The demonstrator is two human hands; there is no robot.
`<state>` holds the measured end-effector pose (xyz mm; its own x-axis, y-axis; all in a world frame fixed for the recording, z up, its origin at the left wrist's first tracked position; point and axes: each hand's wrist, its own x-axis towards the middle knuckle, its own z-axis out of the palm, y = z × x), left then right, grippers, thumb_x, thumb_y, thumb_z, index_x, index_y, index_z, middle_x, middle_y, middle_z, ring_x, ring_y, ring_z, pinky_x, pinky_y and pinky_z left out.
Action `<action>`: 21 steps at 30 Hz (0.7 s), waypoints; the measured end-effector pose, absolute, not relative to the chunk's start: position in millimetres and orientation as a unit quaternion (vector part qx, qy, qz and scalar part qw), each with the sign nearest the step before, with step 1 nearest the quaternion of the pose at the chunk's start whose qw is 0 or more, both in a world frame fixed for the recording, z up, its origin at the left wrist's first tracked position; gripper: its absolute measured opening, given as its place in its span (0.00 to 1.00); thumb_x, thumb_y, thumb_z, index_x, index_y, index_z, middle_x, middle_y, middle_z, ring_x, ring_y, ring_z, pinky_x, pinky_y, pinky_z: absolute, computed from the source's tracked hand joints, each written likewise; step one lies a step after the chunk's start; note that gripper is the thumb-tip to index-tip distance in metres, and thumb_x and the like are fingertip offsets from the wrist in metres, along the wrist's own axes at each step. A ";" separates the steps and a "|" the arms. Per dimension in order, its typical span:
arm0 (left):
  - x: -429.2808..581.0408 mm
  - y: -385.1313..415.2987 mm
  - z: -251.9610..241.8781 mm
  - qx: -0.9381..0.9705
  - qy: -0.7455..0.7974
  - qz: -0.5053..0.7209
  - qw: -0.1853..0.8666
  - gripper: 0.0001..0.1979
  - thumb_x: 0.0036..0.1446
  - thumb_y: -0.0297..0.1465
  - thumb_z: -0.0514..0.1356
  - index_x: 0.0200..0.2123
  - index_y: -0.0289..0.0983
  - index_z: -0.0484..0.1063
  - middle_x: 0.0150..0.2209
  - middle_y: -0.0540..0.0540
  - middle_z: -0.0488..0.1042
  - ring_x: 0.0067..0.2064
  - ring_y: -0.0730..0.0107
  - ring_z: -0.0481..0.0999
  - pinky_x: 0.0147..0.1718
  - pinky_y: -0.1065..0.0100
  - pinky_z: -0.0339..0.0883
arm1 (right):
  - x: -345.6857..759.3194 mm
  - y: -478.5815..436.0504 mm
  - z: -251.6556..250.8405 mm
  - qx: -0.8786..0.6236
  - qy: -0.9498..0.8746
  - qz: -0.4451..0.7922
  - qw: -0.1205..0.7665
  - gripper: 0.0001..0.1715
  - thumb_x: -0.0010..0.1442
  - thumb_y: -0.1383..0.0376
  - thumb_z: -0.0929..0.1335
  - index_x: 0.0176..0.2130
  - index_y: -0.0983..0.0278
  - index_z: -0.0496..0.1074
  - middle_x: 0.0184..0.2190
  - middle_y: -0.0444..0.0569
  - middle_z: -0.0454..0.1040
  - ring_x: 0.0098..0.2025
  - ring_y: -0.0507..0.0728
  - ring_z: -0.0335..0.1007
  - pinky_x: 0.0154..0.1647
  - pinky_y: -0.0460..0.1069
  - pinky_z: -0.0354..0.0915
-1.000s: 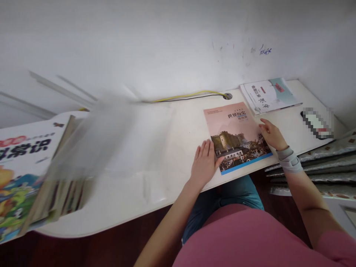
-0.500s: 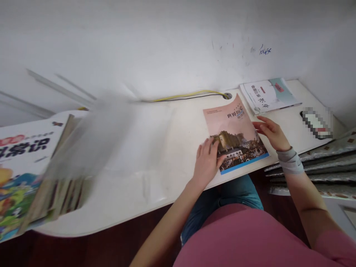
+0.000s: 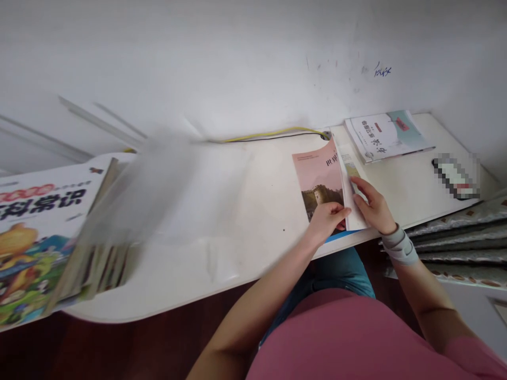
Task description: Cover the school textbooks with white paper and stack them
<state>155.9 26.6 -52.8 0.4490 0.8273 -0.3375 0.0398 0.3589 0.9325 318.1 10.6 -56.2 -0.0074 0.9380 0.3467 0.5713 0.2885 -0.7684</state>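
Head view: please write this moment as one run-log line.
left hand: on pink book; right hand: at its right side; cover: partly lifted

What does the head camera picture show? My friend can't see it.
A person's left hand and right hand hold a pink book partly open on a white desk. A white book and a pixelated, phone-like object lie to the right; a book stack is at far left.

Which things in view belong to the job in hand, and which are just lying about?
In hand:
- pink book, cover lifted
- left hand and right hand, at the book

Lying about:
- white-and-teal book
- pixelated phone-like item
- colourful book
- yellow cable
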 end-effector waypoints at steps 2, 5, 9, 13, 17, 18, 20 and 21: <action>156.8 26.5 -52.2 0.495 0.444 0.287 0.690 0.11 0.50 0.33 0.63 0.21 0.35 0.68 0.17 0.54 0.67 0.18 0.80 0.67 0.20 0.75 0.64 | 319.7 8.0 -49.5 -0.572 -0.679 0.170 0.428 0.26 0.64 0.59 0.60 0.60 0.60 0.61 0.58 0.53 0.66 0.61 0.58 0.61 0.63 0.58 0.58; 159.0 27.1 -52.8 0.487 0.441 0.299 0.692 0.13 0.49 0.36 0.64 0.21 0.35 0.68 0.16 0.54 0.66 0.18 0.80 0.66 0.19 0.76 0.61 | 318.2 -2.5 -29.7 -0.575 -0.696 0.082 0.423 0.26 0.64 0.61 0.59 0.61 0.60 0.60 0.59 0.54 0.65 0.63 0.61 0.57 0.63 0.62 0.56; 143.8 30.2 -50.6 0.484 0.440 0.341 0.675 0.17 0.51 0.44 0.61 0.21 0.36 0.66 0.16 0.55 0.64 0.17 0.80 0.62 0.19 0.74 0.57 | 307.3 -24.5 1.1 -0.569 -0.728 -0.005 0.383 0.30 0.64 0.63 0.59 0.65 0.55 0.53 0.62 0.52 0.61 0.67 0.64 0.49 0.66 0.68 0.46; 96.0 29.2 -43.6 0.629 0.533 0.316 0.469 0.19 0.56 0.45 0.56 0.22 0.37 0.69 0.19 0.51 0.67 0.23 0.73 0.67 0.26 0.69 0.62 | 288.2 -25.1 4.6 -0.525 -0.791 0.019 0.313 0.33 0.64 0.61 0.60 0.66 0.52 0.50 0.64 0.50 0.59 0.67 0.65 0.47 0.65 0.69 0.43; 49.1 15.3 -45.4 0.726 0.648 0.194 0.125 0.17 0.62 0.38 0.51 0.27 0.37 0.74 0.32 0.42 0.76 0.40 0.58 0.74 0.42 0.57 0.64 | 259.5 9.9 -26.2 -0.468 -0.860 0.040 0.200 0.31 0.63 0.53 0.61 0.63 0.57 0.58 0.65 0.56 0.54 0.68 0.67 0.44 0.63 0.69 0.46; 41.4 11.1 -48.0 0.730 0.657 0.167 0.084 0.16 0.62 0.38 0.51 0.30 0.37 0.75 0.36 0.40 0.77 0.44 0.56 0.73 0.45 0.55 0.64 | 251.6 20.1 -34.6 -0.463 -0.868 0.039 0.174 0.31 0.63 0.51 0.61 0.62 0.59 0.60 0.66 0.58 0.53 0.68 0.68 0.43 0.62 0.70 0.47; 29.8 4.1 -54.9 0.735 0.662 0.139 0.048 0.15 0.61 0.38 0.53 0.41 0.37 0.75 0.47 0.38 0.76 0.52 0.52 0.70 0.51 0.51 0.61 | 237.7 37.1 -47.3 -0.459 -0.877 0.029 0.139 0.31 0.62 0.50 0.62 0.60 0.61 0.61 0.66 0.60 0.52 0.67 0.70 0.43 0.60 0.72 0.48; 25.3 1.6 -58.6 0.738 0.661 0.133 0.041 0.17 0.61 0.38 0.53 0.48 0.37 0.73 0.53 0.38 0.72 0.56 0.51 0.67 0.54 0.49 0.59 | 232.3 43.2 -51.0 -0.459 -0.878 0.020 0.133 0.31 0.62 0.51 0.62 0.60 0.61 0.62 0.66 0.61 0.52 0.67 0.71 0.44 0.60 0.73 0.47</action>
<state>25.3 1.6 -58.6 0.0916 0.9857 0.1414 0.9639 -0.1234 0.2360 232.3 43.2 -51.0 -0.5429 0.8118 0.2152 0.8009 0.5775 -0.1582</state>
